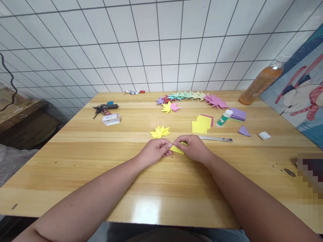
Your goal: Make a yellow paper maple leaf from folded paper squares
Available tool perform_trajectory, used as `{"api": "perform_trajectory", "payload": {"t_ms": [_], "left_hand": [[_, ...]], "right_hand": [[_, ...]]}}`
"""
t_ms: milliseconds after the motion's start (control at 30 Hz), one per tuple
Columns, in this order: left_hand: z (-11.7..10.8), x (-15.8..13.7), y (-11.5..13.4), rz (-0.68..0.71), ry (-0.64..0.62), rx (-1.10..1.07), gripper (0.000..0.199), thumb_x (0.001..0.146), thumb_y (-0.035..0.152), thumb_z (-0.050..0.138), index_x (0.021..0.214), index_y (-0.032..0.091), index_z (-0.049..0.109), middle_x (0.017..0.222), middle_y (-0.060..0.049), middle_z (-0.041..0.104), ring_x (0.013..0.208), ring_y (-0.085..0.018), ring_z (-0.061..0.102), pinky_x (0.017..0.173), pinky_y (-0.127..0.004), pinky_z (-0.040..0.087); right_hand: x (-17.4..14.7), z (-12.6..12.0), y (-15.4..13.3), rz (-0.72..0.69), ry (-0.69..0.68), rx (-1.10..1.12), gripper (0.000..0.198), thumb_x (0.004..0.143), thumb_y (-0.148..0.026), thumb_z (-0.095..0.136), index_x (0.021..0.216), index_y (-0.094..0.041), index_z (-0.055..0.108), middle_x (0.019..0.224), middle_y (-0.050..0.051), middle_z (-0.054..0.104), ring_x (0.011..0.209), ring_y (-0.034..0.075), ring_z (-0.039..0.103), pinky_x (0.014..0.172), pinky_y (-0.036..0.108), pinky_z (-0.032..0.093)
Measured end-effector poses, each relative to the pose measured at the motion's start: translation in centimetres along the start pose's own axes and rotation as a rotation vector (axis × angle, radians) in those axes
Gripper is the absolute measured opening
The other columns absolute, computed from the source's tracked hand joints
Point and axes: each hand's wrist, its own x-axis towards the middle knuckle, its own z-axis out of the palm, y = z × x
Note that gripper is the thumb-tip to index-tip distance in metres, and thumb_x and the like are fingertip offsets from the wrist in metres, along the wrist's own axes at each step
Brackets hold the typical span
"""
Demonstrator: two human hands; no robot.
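Note:
Near the middle of the table, a small folded piece of yellow paper (178,150) is pinched between both my hands. My left hand (159,148) grips its left corner with thumb and fingers. The right end is held by my right hand (192,146), whose fingers partly cover it. Just beyond my left hand lies a yellow folded paper leaf (160,132) with several points. Behind my right hand a flat metal strip, perhaps a ruler (217,138), lies on the wood. Yellow square sheets (202,124) rest farther back, over a dark pink one.
Along the back sit a row of colourful paper leaves (186,96) and a marker (135,91). A glue stick (224,118), purple paper stack (238,114), eraser-like white block (264,135) and bottle (262,82) are right. Keys (102,108) and a small box (111,119) are left.

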Motion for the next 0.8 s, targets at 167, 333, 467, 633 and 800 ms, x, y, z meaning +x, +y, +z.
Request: {"api": "perform_trajectory", "payload": {"t_ms": [167, 333, 467, 633, 800], "left_hand": [[0.1, 0.1, 0.0, -0.036, 0.020, -0.008, 0.026, 0.077, 0.040, 0.059, 0.080, 0.015, 0.064, 0.072, -0.006, 0.070, 0.061, -0.013, 0.061, 0.061, -0.025, 0.048], [0.0, 0.3, -0.1, -0.061, 0.040, -0.011, 0.024, 0.076, 0.038, 0.061, 0.079, 0.014, 0.064, 0.072, -0.007, 0.070, 0.059, -0.012, 0.061, 0.057, -0.023, 0.046], [-0.4, 0.2, 0.5, -0.076, 0.002, -0.029, 0.035, 0.080, 0.046, 0.054, 0.083, 0.013, 0.065, 0.076, -0.009, 0.071, 0.063, -0.014, 0.063, 0.060, -0.025, 0.047], [-0.8, 0.1, 0.7, -0.071, -0.083, -0.048, 0.032, 0.074, 0.042, 0.064, 0.090, 0.014, 0.065, 0.080, -0.009, 0.071, 0.069, -0.015, 0.064, 0.063, -0.024, 0.047], [-0.7, 0.6, -0.2, -0.080, -0.029, -0.089, 0.025, 0.073, 0.037, 0.065, 0.083, 0.014, 0.065, 0.075, -0.007, 0.071, 0.063, -0.012, 0.062, 0.064, -0.025, 0.048]], "right_hand": [[0.1, 0.0, 0.2, -0.006, -0.005, -0.015, 0.017, 0.082, -0.031, 0.054, 0.079, -0.025, 0.069, 0.084, -0.003, 0.070, 0.078, 0.015, 0.061, 0.069, 0.025, 0.042], [0.1, -0.1, 0.1, -0.011, -0.015, -0.011, 0.017, 0.083, -0.032, 0.054, 0.080, -0.024, 0.069, 0.084, -0.002, 0.070, 0.077, 0.014, 0.061, 0.069, 0.025, 0.042], [0.1, -0.1, 0.1, 0.011, -0.003, -0.039, 0.018, 0.083, -0.031, 0.054, 0.081, -0.023, 0.069, 0.085, -0.002, 0.070, 0.077, 0.014, 0.061, 0.069, 0.024, 0.041], [0.1, -0.1, 0.3, 0.010, -0.007, -0.051, 0.018, 0.084, -0.031, 0.053, 0.083, -0.024, 0.069, 0.085, -0.002, 0.070, 0.079, 0.014, 0.060, 0.071, 0.024, 0.042], [0.2, -0.1, 0.5, -0.009, -0.013, -0.044, 0.015, 0.083, -0.029, 0.055, 0.082, -0.024, 0.069, 0.085, -0.003, 0.069, 0.078, 0.013, 0.060, 0.070, 0.024, 0.042]]}}
